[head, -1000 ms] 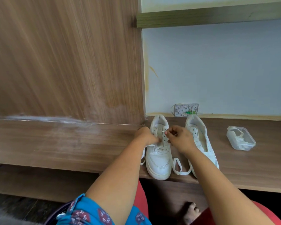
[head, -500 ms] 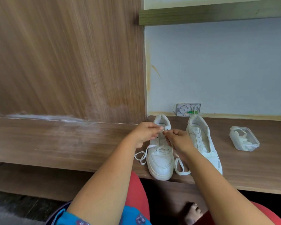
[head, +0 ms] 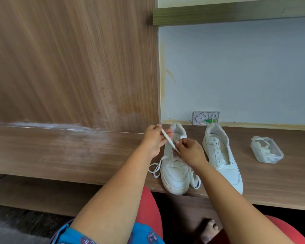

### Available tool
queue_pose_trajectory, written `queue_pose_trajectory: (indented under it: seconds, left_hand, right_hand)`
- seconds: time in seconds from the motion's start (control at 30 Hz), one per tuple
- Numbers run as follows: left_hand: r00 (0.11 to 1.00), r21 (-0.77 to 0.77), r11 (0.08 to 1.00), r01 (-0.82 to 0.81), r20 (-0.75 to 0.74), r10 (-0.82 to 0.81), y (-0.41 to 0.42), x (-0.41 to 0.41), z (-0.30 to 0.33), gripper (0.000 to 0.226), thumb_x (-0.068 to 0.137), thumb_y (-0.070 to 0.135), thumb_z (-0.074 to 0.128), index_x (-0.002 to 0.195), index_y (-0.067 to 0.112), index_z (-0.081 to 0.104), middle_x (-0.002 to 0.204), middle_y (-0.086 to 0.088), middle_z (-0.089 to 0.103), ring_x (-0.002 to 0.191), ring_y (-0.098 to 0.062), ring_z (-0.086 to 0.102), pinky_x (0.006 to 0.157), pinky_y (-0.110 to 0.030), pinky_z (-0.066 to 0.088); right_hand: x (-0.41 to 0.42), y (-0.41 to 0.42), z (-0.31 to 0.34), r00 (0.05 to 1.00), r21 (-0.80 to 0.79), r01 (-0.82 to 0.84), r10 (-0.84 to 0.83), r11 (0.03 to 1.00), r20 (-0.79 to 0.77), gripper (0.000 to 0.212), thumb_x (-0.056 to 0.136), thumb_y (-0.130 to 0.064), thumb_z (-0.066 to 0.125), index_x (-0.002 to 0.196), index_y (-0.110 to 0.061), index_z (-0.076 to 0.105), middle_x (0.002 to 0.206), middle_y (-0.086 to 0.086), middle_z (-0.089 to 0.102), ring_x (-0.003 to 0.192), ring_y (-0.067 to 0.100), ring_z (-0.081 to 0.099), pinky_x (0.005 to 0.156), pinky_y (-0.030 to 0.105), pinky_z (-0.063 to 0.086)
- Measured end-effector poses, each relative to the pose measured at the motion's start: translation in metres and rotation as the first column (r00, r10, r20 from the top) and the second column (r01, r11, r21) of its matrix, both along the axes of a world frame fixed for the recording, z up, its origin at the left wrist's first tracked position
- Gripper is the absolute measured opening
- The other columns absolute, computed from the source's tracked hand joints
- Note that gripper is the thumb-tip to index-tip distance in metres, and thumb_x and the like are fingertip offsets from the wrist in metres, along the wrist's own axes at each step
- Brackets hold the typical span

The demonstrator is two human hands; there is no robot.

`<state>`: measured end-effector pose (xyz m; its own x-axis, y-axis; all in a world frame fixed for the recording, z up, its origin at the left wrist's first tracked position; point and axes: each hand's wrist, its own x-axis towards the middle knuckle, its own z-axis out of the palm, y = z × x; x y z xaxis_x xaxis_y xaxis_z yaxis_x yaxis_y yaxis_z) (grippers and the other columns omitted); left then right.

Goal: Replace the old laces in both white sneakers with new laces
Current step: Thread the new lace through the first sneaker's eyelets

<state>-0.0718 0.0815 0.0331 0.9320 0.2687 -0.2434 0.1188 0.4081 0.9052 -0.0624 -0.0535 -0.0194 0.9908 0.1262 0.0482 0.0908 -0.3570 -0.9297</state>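
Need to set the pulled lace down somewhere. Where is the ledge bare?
The wooden ledge is bare left of the left sneaker; also between the right sneaker and plastic container. Between the sneakers, loose lace crowds it.

Left sneaker (head: 174, 171): white, upright on the wooden ledge, toe over the near edge, heel toward the wall. Partly laced near the toe only. Its white flat lace (head: 168, 139) runs taut up from the eyelets; loose loops lie on the ledge at either side. Right sneaker (head: 222, 155): white, just beside the first, parallel, without lace, eyelets bare, tongue exposed.
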Motion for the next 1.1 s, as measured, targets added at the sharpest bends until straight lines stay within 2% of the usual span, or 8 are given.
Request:
queue_pose_trajectory:
  seconds: [0.07,0.13,0.27,0.4,0.57,0.67,0.97,1.1]
  left_hand:
    - [0.997,0.245,0.968,0.05,-0.073,-0.033,0.008,0.001,-0.008,0.015,0.103,0.016,0.043,0.091,0.013,0.052,0.075,-0.004,0.053,0.061,-0.013,0.046,0.058,-0.024,0.045]
    - [0.961,0.655,0.706,0.269,-0.236,-0.147,0.014,-0.002,-0.018,0.015,0.099,0.014,0.05,0.087,0.012,0.058,0.08,-0.004,0.057,0.069,-0.017,0.05,0.064,-0.027,0.043]
    - [0.889,0.802,0.384,0.458,-0.413,-0.197,0.012,-0.004,-0.021,0.017,0.092,0.0,0.057,0.103,0.001,0.071,0.107,-0.007,0.07,0.095,-0.017,0.061,0.08,-0.023,0.046]
    - [0.89,0.798,0.394,0.455,-0.419,-0.178,0.003,-0.003,-0.017,0.018,0.095,-0.003,0.047,0.095,0.008,0.062,0.092,-0.004,0.058,0.075,-0.012,0.055,0.059,-0.012,0.045]
    - [0.922,0.779,0.501,0.376,-0.365,-0.125,-0.001,-0.002,-0.021,0.018,0.095,-0.002,0.053,0.106,-0.007,0.067,0.107,-0.014,0.069,0.106,-0.028,0.066,0.051,-0.009,0.049]
    - [0.94,0.784,0.527,0.328,-0.328,-0.096,-0.001,0.001,-0.026,0.02,0.093,0.002,0.056,0.106,-0.007,0.067,0.103,-0.017,0.072,0.091,-0.026,0.071,0.075,-0.03,0.06]
    - [0.917,0.872,0.289,0.394,-0.395,-0.057,0.0,0.003,-0.033,0.022,0.091,0.019,0.061,0.105,0.005,0.07,0.104,-0.011,0.07,0.092,-0.023,0.064,0.084,-0.032,0.054]
    - [0.914,0.855,0.348,0.385,-0.404,-0.018,0.0,0.007,-0.036,0.022,0.095,0.02,0.063,0.109,0.003,0.064,0.097,-0.003,0.067,0.088,-0.013,0.056,0.066,-0.018,0.043]
  right_hand:
    - [0.005,-0.005,-0.002,0.994,-0.144,0.043,-0.028,0.989,0.104,0.021,0.098,-0.017,0.049,0.094,-0.009,0.068,0.083,0.004,0.07,0.065,0.011,0.068,0.06,0.023,0.054]
    - [0.008,-0.007,-0.004,0.994,-0.189,0.002,0.019,0.982,0.109,0.016,0.096,-0.013,0.053,0.102,-0.009,0.068,0.084,0.001,0.069,0.051,0.0,0.064,0.05,0.01,0.046]
    - [0.012,-0.003,-0.009,0.988,-0.304,-0.012,0.058,0.953,0.142,0.023,0.092,-0.013,0.059,0.114,-0.008,0.068,0.098,0.006,0.071,0.047,-0.002,0.06,0.05,0.0,0.04]
    - [0.014,0.001,-0.012,0.995,-0.322,-0.061,0.084,0.945,0.059,0.03,0.092,-0.011,0.056,0.12,-0.01,0.066,0.108,0.006,0.071,0.071,0.01,0.069,0.07,0.016,0.054]
    - [0.016,0.002,-0.014,0.997,-0.237,-0.077,0.069,0.968,-0.043,0.026,0.091,-0.008,0.056,0.113,-0.012,0.07,0.093,0.003,0.072,0.061,0.009,0.064,0.057,0.016,0.048]
    - [0.015,0.002,-0.018,0.993,-0.101,-0.047,0.035,0.994,-0.114,0.022,0.089,-0.004,0.058,0.105,-0.009,0.072,0.078,0.0,0.071,0.056,0.008,0.06,0.062,0.023,0.052]
    - [0.017,0.001,-0.02,0.985,0.023,-0.046,0.049,0.999,-0.167,0.019,0.087,0.0,0.061,0.097,-0.009,0.073,0.077,0.004,0.074,0.047,0.004,0.057,0.058,0.021,0.049]
    - [0.017,0.0,-0.021,0.981,0.066,-0.042,0.053,0.997,-0.184,0.019,0.086,0.001,0.061,0.095,-0.009,0.074,0.077,0.006,0.074,0.049,0.005,0.058,0.06,0.024,0.05]
